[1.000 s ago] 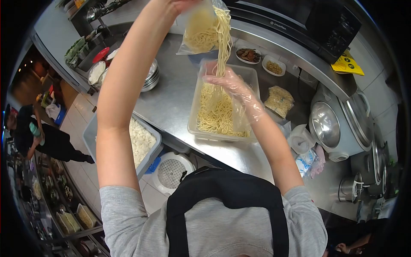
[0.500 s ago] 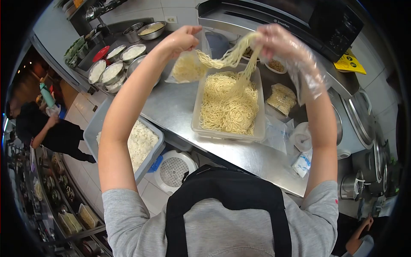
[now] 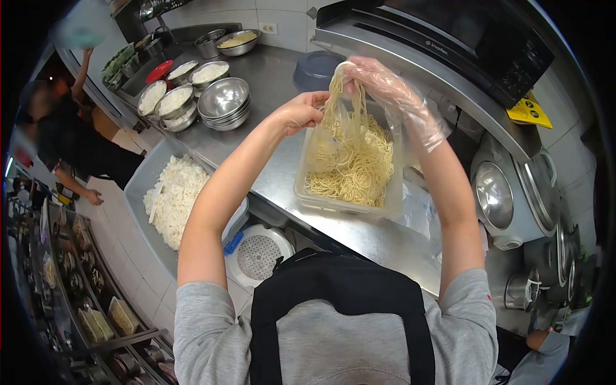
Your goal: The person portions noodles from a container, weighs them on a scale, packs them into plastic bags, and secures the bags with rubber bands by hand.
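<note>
Apparently bagging; gloved right hand [image 3: 375, 76] is gripping pale-yellow stringy noodles [image 3: 357, 106] above rectangular translucent plastic tub [image 3: 350, 207]; bare left hand [image 3: 298, 114] is pinching clear plastic bag [image 3: 326, 149] over tub's left side; next move is likely needing steady bag mouth.

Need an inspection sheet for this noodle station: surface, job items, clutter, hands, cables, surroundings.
Surface: steel counter, shiny where bare.
Job items: noodles in a plastic tub; clear bag above it.
Clutter: stacked steel bowls left of the tub; clear plastic to its right.
Left hand: bare, gripping the bag.
Right hand: clear glove, holding up a strand bundle.
Cables: none clearly made out; wall outlet visible.
Surroundings: another person at left; black appliance behind the counter.
</note>
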A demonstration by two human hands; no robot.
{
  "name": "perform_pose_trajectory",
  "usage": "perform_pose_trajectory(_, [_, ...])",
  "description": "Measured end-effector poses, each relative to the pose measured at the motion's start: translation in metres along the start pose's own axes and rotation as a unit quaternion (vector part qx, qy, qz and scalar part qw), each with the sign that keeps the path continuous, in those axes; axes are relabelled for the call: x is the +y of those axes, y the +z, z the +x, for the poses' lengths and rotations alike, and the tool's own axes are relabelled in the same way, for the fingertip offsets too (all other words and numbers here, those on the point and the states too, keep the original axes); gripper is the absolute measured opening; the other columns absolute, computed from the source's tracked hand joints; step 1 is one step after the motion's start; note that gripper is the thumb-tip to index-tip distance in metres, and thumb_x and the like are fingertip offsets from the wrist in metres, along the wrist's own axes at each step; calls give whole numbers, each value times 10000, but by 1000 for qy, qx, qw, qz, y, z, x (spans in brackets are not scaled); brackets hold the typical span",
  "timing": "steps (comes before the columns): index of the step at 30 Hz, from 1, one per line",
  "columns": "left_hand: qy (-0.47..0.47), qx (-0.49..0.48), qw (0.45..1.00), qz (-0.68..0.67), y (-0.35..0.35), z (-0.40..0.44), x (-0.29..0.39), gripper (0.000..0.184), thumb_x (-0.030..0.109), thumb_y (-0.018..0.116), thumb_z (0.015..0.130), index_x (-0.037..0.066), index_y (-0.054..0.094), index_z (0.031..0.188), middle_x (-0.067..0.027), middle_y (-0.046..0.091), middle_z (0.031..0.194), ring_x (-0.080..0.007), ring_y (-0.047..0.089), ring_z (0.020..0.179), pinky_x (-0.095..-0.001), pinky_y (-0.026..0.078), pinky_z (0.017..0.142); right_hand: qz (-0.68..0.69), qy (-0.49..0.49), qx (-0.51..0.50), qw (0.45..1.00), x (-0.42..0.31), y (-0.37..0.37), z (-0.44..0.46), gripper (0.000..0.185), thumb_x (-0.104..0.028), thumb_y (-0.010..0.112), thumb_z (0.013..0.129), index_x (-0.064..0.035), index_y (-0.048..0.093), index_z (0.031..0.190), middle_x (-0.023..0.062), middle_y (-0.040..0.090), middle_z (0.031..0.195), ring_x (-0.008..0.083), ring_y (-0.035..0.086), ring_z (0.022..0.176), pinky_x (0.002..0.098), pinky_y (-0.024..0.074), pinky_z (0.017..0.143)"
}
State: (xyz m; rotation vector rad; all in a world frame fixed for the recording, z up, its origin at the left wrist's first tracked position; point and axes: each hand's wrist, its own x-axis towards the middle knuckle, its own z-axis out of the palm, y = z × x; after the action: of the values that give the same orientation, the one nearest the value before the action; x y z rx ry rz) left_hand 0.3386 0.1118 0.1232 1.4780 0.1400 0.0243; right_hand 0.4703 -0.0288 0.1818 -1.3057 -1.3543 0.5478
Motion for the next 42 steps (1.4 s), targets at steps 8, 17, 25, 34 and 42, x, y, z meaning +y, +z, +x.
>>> perform_pose_trajectory(8, [19, 6, 998, 55, -2, 17, -7, 490, -115, 535, 613, 32, 525, 1080, 28, 555, 873, -33, 495, 681, -163, 367, 530, -429, 226, -183, 855, 23, 36, 25, 370, -296, 622, 689, -4, 630, 916, 129, 619, 744, 167, 582, 671, 294, 446, 599])
perform_pose_trajectory(17, [3, 36, 984, 176, -11, 22, -26, 190, 76, 523, 844, 45, 581, 1022, 36, 547, 806, -35, 484, 674, -181, 413, 564, -216, 253, -112, 936, 33, -1, 3, 303, -326, 655, 740, -27, 629, 784, 10, 499, 569, 114, 460, 522, 263, 388, 524])
perform_pose_trajectory(25, [-41, 77, 995, 52, -29, 0, -34, 201, 184, 433, 937, 80, 590, 1005, 69, 508, 773, 0, 453, 694, -149, 397, 597, -36, 272, -127, 953, 75, -40, -67, 244, -267, 616, 819, -42, 598, 912, 48, 599, 847, 134, 546, 871, 254, 414, 731])
perform_pose_trajectory(34, [-10, 89, 988, 122, -13, -1, -33, 202, 207, 431, 936, 94, 596, 962, 65, 514, 799, -8, 456, 706, -162, 384, 607, -478, 233, 11, 847, 130, -20, -66, 325, -250, 460, 837, -34, 561, 1057, 214, 587, 1013, 390, 526, 998, 444, 418, 854])
perform_pose_trajectory(42, [-23, 38, 976, 215, 3, 13, -14, 207, 198, 447, 911, 61, 594, 960, 34, 546, 809, -38, 491, 738, -198, 418, 600, -342, 147, 6, 928, 117, -42, -55, 472, -273, 563, 822, -10, 500, 1210, 173, 514, 1228, 271, 452, 1181, 359, 350, 981])
